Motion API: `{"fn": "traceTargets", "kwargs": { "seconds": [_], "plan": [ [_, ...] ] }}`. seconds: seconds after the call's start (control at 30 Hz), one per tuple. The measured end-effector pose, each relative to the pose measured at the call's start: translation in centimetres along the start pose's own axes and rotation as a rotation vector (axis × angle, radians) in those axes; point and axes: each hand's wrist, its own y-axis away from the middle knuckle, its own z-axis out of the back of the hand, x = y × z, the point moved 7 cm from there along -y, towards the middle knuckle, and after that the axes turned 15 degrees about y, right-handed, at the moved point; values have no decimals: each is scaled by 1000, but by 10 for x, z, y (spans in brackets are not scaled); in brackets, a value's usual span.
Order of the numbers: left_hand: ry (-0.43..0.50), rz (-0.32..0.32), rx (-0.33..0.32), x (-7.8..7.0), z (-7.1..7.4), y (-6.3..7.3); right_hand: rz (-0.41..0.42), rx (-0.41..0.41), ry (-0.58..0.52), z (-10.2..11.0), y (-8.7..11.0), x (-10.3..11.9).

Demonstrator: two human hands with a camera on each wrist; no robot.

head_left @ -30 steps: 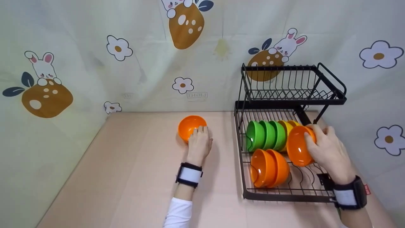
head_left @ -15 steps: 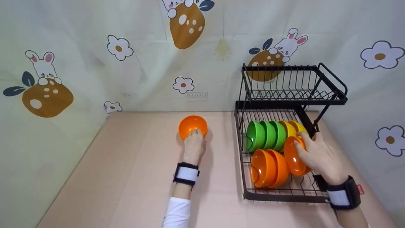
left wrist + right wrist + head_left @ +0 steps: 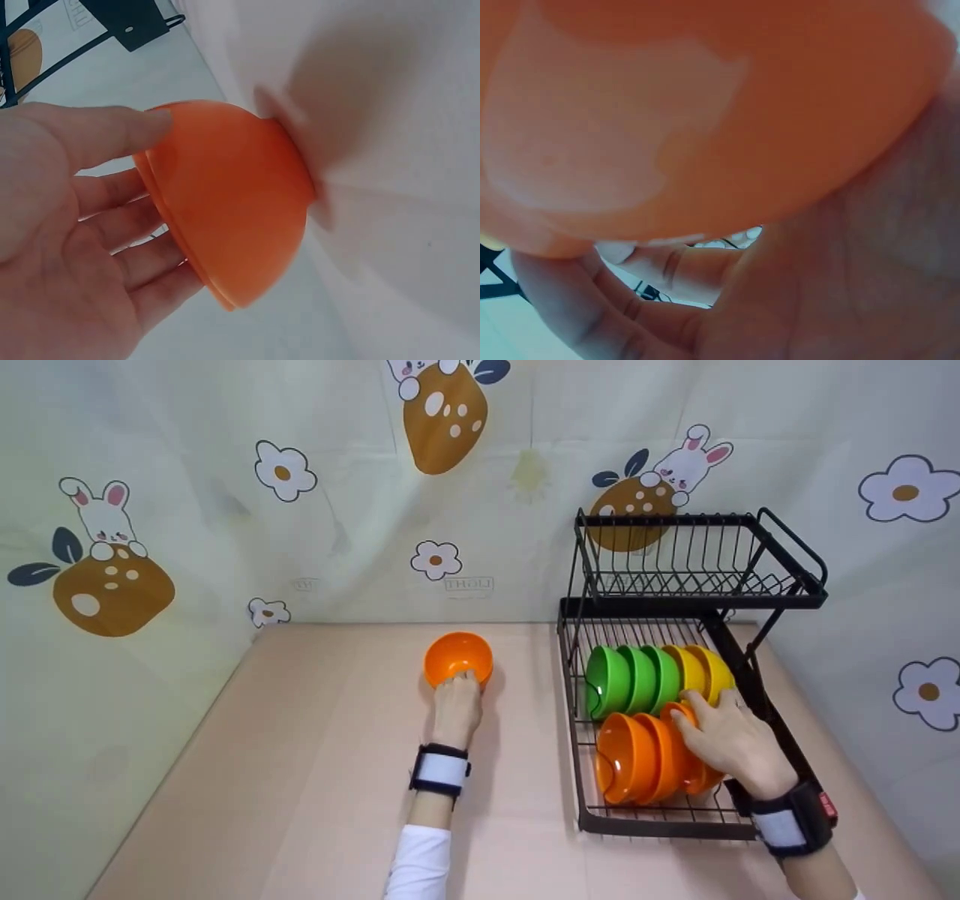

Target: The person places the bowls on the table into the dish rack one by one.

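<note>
On the table, an orange bowl (image 3: 456,651) stands with its opening toward me. My left hand (image 3: 456,712) pinches its near rim; in the left wrist view the thumb lies on the outside of the bowl (image 3: 232,202) and the fingers reach inside. At the dish rack (image 3: 667,829), my right hand (image 3: 739,746) grips another orange bowl (image 3: 699,777), which stands on edge behind two orange bowls (image 3: 619,765) in the front row. That gripped bowl (image 3: 780,112) fills most of the right wrist view, and its base is partly hidden by the hand.
Behind the front row stand several green bowls (image 3: 607,682) and two yellow bowls (image 3: 715,671), all on edge. The rack's upper tier (image 3: 705,601) overhangs the back. A patterned curtain (image 3: 360,510) closes off the table's rear.
My right hand has lowered its orange bowl leftward into the rack, up against the two orange ones. The left hand has shifted slightly left along the rim of the bowl on the table.
</note>
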Motion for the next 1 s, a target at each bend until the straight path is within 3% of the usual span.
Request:
{"fn": "traceTargets", "kwargs": {
  "seconds": [0.2, 0.47, 0.77, 1.0],
  "plan": [
    [-5, 19, 54, 3, -4, 0, -6, 86, -29, -10, -3, 4],
    [6, 56, 122, 5, -5, -2, 14, 132, -88, -16, -4, 6],
    [38, 91, 135, 6, -3, -2, 30, 146, -74, -18, -4, 8],
    [42, 72, 97, 5, 2, -2, 44, 137, -60, -17, -4, 8]
  ]
}}
